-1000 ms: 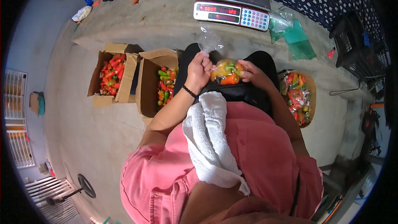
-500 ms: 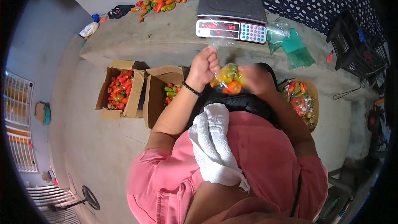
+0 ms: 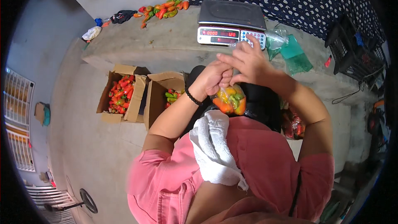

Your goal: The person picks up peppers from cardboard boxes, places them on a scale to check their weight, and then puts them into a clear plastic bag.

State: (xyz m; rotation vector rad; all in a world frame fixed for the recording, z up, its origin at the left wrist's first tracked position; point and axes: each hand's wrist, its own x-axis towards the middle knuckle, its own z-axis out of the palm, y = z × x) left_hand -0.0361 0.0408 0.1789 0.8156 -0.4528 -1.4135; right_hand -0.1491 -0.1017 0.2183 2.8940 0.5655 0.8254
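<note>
My left hand [image 3: 214,78], a dark beaded bracelet at its wrist, is closed around the gathered neck of a clear plastic bag of peppers [image 3: 231,100]. Yellow, orange and green peppers fill the bag, which hangs below that fist, above my lap. My right hand [image 3: 251,63] is beside the left at the bag's neck, fingers stretched out and apart, a fingertip touching or very close to the left hand. Some clear film shows near its fingers. Just beyond is a digital scale [image 3: 231,14] with a bare dark platform and lit red display; my right fingers overlap its keypad in view.
Loose peppers [image 3: 166,9] lie on the concrete ledge [image 3: 124,45], left of the scale. Green plastic bags [image 3: 296,54] and a black crate [image 3: 356,54] are to the right. Cardboard boxes of peppers [image 3: 120,93] stand at floor level on the left; bagged red peppers [image 3: 293,125] are by my right arm.
My right hand has moved from the bag's side up to its neck, and its fingers have spread. My left hand has lowered slightly toward me, and the bag now hangs beneath it.
</note>
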